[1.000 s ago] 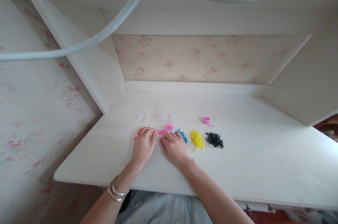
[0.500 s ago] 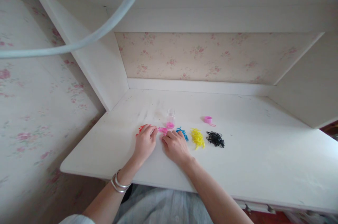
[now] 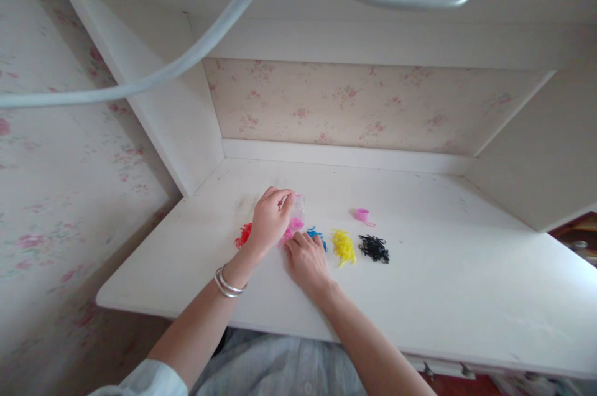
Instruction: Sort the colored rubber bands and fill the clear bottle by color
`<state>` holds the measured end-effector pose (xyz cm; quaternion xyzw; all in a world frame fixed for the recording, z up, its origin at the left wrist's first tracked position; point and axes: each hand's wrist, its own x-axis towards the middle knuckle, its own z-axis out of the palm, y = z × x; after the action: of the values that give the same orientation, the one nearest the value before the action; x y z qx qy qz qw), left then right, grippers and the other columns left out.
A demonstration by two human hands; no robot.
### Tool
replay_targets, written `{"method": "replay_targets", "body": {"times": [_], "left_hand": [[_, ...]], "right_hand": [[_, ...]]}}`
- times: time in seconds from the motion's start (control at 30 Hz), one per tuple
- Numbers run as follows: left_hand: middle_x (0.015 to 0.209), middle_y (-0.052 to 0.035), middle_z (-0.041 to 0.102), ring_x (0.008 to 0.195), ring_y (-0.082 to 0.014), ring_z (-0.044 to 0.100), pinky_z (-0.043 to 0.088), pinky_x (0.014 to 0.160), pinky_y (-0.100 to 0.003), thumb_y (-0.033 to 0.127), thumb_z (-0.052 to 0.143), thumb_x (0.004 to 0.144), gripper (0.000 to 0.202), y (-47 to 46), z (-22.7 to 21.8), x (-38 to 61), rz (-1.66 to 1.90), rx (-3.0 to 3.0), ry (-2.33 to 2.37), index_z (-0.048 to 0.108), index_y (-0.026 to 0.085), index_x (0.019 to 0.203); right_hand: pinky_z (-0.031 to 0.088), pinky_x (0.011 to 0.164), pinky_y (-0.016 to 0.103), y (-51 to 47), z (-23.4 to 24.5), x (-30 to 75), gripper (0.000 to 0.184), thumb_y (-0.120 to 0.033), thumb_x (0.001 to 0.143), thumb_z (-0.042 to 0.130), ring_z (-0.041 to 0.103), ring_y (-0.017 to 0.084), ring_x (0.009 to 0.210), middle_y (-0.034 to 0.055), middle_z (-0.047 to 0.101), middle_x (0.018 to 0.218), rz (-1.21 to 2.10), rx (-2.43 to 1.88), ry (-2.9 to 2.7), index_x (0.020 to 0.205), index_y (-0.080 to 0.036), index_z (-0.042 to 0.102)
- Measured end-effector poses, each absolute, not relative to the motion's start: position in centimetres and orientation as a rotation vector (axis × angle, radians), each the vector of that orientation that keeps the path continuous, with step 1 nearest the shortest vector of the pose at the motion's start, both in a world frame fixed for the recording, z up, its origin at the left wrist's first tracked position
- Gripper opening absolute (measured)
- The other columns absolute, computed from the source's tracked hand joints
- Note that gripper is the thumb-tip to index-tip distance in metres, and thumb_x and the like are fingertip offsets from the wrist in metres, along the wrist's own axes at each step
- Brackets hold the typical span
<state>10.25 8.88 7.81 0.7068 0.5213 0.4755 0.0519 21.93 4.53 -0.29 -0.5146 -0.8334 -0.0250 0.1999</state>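
My left hand (image 3: 270,217) is raised at the mouth of a small clear jar (image 3: 301,204), thumb and fingers pinched on a pink rubber band (image 3: 297,196). More pink bands lie in the bottom of the jar. In front of it is a loose pile of pink rubber bands (image 3: 288,235), partly covered. My right hand (image 3: 308,259) rests on the desk at this pile with curled fingers; what its fingertips hold is hidden. Its fingers also overlap the blue rubber bands (image 3: 318,235). Red rubber bands (image 3: 243,235) lie left of my left hand.
Yellow rubber bands (image 3: 344,247) and black rubber bands (image 3: 374,249) lie in piles to the right on the white desk (image 3: 448,284). A pink lid (image 3: 362,214) sits behind them. A pale curved tube (image 3: 205,48) crosses the upper view, in front of the shelf.
My left hand has moved up and right from beside the pink pile to the jar's mouth, carrying a pink band. My right hand has stayed at the pile. The view has shifted slightly.
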Motion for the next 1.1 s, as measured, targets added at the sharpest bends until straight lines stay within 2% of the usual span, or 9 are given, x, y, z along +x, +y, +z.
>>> {"method": "replay_targets", "body": {"times": [0.27, 0.43, 0.67, 0.8, 0.9, 1.1], "left_hand": [[0.088, -0.0026, 0.063, 0.077, -0.0126, 0.058, 0.046, 0.073, -0.023, 0.027, 0.045, 0.090, 0.024, 9.6, 7.6, 10.7, 1.305, 2.214, 1.585, 0.066, 0.020, 0.097], [0.085, -0.0026, 0.063, 0.078, -0.0131, 0.058, 0.046, 0.072, -0.023, 0.026, 0.045, 0.090, 0.024, 9.5, 7.6, 10.6, 1.291, 2.226, 1.589, 0.067, 0.020, 0.099], [0.083, -0.0021, 0.062, 0.076, -0.0124, 0.057, 0.046, 0.070, -0.022, 0.027, 0.046, 0.090, 0.023, 9.7, 7.5, 10.0, 1.326, 2.174, 1.553, 0.067, 0.020, 0.097], [0.087, -0.0024, 0.062, 0.077, -0.0119, 0.058, 0.046, 0.070, -0.022, 0.028, 0.044, 0.091, 0.023, 9.1, 6.6, 8.3, 1.365, 2.106, 1.535, 0.066, 0.019, 0.093], [0.085, -0.0016, 0.062, 0.073, -0.0117, 0.058, 0.045, 0.067, -0.022, 0.026, 0.045, 0.089, 0.022, 8.1, 5.3, 6.6, 1.202, 2.185, 1.562, 0.066, 0.021, 0.091], [0.081, -0.0013, 0.063, 0.071, -0.0158, 0.061, 0.043, 0.062, -0.026, 0.028, 0.044, 0.087, 0.025, 6.7, 2.7, 4.9, 0.612, 2.473, 1.637, 0.068, 0.027, 0.081]], "right_hand": [[0.028, 0.073, 0.030, 4.6, 0.5, 22.8, 0.023, -0.026, 0.095, 0.039, 0.054, 0.017, 0.082, 0.0040, 0.060, 0.086, 0.017, -1.377, -2.107, 0.090, -0.022, 0.062], [0.030, 0.074, 0.029, 5.1, 0.7, 23.5, 0.025, -0.029, 0.095, 0.039, 0.055, 0.015, 0.082, 0.0038, 0.061, 0.088, 0.109, -1.391, -1.901, 0.094, -0.021, 0.062], [0.033, 0.077, 0.031, 5.6, 0.6, 23.7, 0.024, -0.032, 0.092, 0.042, 0.055, 0.015, 0.080, 0.0028, 0.061, 0.085, 0.181, -1.377, -1.741, 0.089, -0.022, 0.064], [0.038, 0.069, 0.027, 5.7, 1.2, 23.9, 0.024, -0.034, 0.091, 0.044, 0.052, 0.014, 0.074, 0.0019, 0.056, 0.080, 0.294, -1.311, -1.559, 0.088, -0.021, 0.064], [0.038, 0.063, 0.026, 6.2, 2.7, 23.8, 0.023, -0.035, 0.090, 0.046, 0.048, 0.013, 0.067, 0.0009, 0.052, 0.077, 0.325, -1.265, -1.400, 0.085, -0.020, 0.063], [0.037, 0.062, 0.026, 8.7, 5.0, 22.9, 0.022, -0.034, 0.089, 0.048, 0.046, 0.013, 0.068, 0.0009, 0.051, 0.077, 0.311, -1.168, -1.349, 0.083, -0.019, 0.062]]}}
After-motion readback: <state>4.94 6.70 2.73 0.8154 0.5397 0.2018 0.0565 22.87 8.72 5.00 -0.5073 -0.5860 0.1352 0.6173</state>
